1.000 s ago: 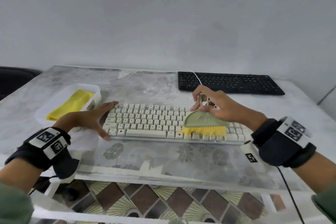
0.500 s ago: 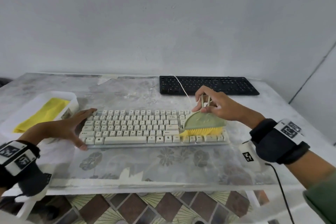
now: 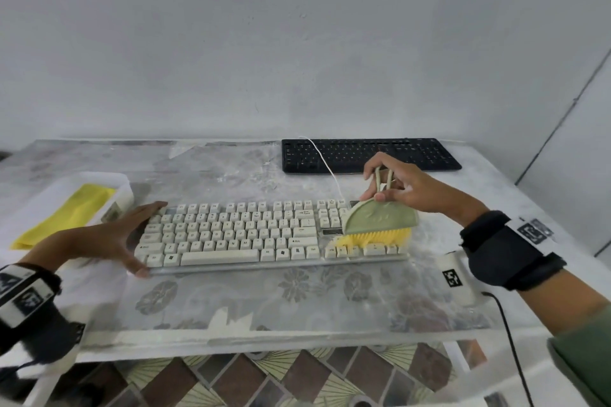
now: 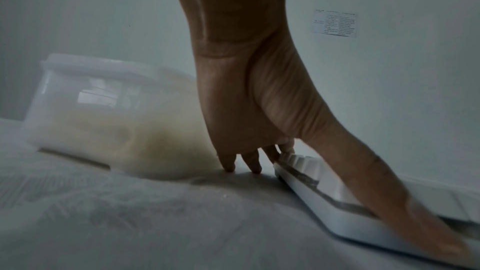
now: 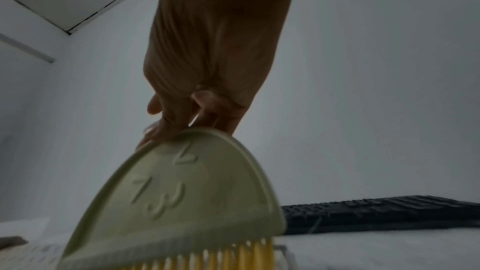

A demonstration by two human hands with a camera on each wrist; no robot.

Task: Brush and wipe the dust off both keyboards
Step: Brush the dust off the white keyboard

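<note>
The right hand point(image 3: 401, 187) is pinching the looped handle of the green brush point(image 3: 380, 220), whose yellow bristles are resting on the number-pad end of the white keyboard point(image 3: 238, 231) at the middle of the worktop point(image 3: 297, 301). The left hand point(image 3: 102, 238), fingers straight, is bracing the keyboard's left edge. Brushing looks under way; next, probably sweep off that end, then treat the black keyboard point(image 3: 370, 154) behind and fetch the yellow cloth point(image 3: 66, 215) lying in the white tub point(image 3: 124, 180).
</note>
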